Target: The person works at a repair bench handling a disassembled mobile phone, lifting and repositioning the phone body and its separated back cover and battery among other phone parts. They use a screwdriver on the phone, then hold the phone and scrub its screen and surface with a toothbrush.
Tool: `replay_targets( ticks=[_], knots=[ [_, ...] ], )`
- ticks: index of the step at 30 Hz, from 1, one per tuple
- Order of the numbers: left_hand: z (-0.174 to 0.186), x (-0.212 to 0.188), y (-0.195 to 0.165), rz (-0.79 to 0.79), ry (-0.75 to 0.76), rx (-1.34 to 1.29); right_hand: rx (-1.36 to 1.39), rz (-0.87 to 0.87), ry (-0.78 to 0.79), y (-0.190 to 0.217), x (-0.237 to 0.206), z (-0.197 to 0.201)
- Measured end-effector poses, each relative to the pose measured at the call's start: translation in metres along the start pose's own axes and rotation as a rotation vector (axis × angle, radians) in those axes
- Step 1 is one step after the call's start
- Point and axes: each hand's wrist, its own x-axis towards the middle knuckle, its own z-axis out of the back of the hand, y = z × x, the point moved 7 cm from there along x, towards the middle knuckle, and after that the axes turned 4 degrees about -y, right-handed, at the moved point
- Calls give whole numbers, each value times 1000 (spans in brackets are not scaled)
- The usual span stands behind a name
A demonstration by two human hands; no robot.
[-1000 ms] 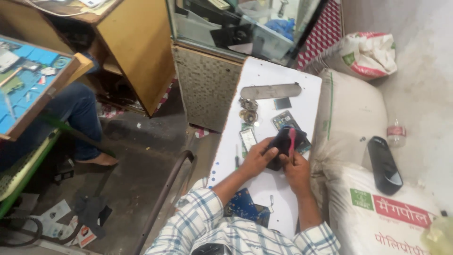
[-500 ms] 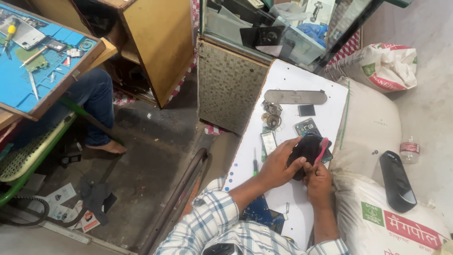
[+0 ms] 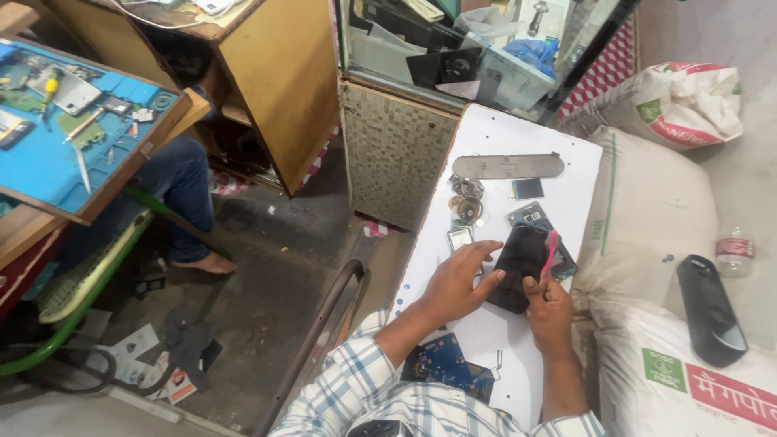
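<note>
On the white table [image 3: 566,162] lies a black phone [image 3: 522,259] with its dark face up. My left hand [image 3: 461,279] presses on the phone's left edge with spread fingers. My right hand [image 3: 549,303] grips a thin red tool [image 3: 550,252] and rests its thumb on the phone's lower right part. Under the phone's far end a second opened phone body [image 3: 530,215] shows.
A grey metal strip [image 3: 507,167], small round parts [image 3: 468,202], a dark square chip [image 3: 528,188] and a blue circuit board [image 3: 449,368] lie on the table. Filled sacks [image 3: 655,210] stand at right, a glass cabinet [image 3: 453,57] behind. Another person's leg [image 3: 174,202] sits by a blue work mat [image 3: 57,137] at left.
The view has shifted, so the table and hands sit more toward the middle right. Both hands stay on the phone, and the red tool remains upright in my right hand.
</note>
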Motion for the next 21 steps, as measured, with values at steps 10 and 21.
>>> replay_targets(
  ticks=[10,21],
  knots=[
    [-30,-11,31,213,82,-73,34,-15,-10,-11,-3,-1],
    [-55,-12,66,225,4,-227,90,8,1,-26,3,-2]
  ],
)
